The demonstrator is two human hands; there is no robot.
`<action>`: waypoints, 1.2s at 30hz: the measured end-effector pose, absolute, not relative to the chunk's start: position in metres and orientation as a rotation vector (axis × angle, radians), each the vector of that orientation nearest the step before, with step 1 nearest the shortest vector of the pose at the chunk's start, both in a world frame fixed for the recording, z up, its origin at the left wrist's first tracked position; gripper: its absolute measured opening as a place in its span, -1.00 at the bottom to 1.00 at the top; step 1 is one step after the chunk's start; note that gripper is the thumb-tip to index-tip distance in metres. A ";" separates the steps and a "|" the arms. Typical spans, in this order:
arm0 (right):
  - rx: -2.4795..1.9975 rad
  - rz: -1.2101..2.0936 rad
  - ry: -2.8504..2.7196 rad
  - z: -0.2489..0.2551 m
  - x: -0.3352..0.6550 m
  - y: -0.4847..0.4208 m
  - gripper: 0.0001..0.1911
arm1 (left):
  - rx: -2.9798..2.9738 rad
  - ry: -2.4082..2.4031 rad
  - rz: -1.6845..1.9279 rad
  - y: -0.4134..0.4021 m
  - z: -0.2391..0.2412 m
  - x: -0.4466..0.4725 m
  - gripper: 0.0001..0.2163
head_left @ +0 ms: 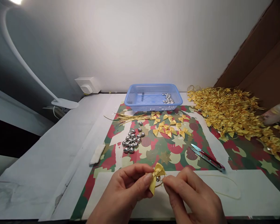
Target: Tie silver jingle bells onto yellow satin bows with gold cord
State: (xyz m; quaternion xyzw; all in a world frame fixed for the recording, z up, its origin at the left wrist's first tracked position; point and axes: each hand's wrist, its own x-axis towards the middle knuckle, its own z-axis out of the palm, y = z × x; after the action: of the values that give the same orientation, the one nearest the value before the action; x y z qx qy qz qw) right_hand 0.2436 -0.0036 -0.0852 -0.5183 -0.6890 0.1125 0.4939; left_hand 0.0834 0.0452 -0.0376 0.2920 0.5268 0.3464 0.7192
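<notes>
My left hand [123, 189] pinches a small yellow ribbon bow [156, 178] between thumb and fingers, low in the middle of the view. My right hand [191, 196] is closed beside it, fingertips pinching at the bow's centre where a small silver bell and a thin gold cord show. The cord [226, 186] loops away to the right over white paper. Farther back lie a cluster of silver bells [132, 141], several loose yellow bows [169, 126] and a bundle of gold cords [130, 117].
A blue plastic basket [153, 97] with a few bells stands at the back. A large heap of finished yellow bows [231, 110] fills the right. Red-handled snips [207, 157] lie right of centre. Another person's hand [274, 115] shows at the right edge. A lamp base [64, 103] stands left.
</notes>
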 end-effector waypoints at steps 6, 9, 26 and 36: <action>-1.257 0.266 -1.681 -0.085 0.244 -0.004 -0.79 | 0.627 1.174 0.776 0.045 -0.036 0.085 -0.81; -1.264 0.253 -1.687 -0.085 0.244 -0.005 -0.81 | 0.639 1.186 0.774 0.044 -0.037 0.085 -0.81; -1.284 0.498 -1.429 -0.094 0.224 -0.007 -0.84 | 0.505 1.048 0.760 0.043 -0.040 0.082 -0.83; -1.280 0.501 -1.391 -0.096 0.224 -0.009 -0.83 | 0.588 1.061 0.788 0.038 -0.034 0.088 -0.81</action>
State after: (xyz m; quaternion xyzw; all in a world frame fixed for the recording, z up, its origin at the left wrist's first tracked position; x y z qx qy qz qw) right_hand 0.2244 -0.0086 -0.0964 -0.5427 -0.5899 0.2125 0.5589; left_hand 0.0879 0.0384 -0.0342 0.2688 0.4856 0.3607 0.7496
